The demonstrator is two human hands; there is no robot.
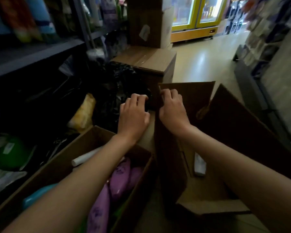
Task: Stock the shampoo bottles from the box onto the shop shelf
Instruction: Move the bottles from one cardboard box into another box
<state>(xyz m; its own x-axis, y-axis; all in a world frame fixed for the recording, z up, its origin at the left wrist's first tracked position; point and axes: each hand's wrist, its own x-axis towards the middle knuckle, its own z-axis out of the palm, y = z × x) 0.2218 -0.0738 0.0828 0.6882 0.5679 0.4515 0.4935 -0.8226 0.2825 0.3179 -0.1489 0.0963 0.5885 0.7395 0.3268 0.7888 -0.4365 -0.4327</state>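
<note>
While both bare arms reach forward from the bottom of the frame, the hands meet at centre.

Left hand [134, 113]: curled, knuckles up, fingers bent around something dark at the box corner; what it holds cannot be made out.
Right hand [172, 109]: fingers bent over the upper left edge of the raised cardboard flap [191, 96], closed on it.
Open box [60, 158]: lower left of the frame, under the left forearm; flaps folded out.
Shampoo bottles [119, 175]: purple, lying on their sides inside the open box, lower centre; none in either hand.
White tube [86, 158]: lies in the same box, just left of the left forearm.
Second box [238, 125]: lower right, open, tilted; a white object [199, 165] lies inside.
Shelf [32, 54]: dark, upper left of the frame, goods above it blurred.
Black plastic bags [116, 78]: centre left, beyond the hands.
Sealed cartons [148, 59]: stacked at upper centre.
Lit cooler [195, 14]: yellow-framed, upper right, across the floor.
</note>
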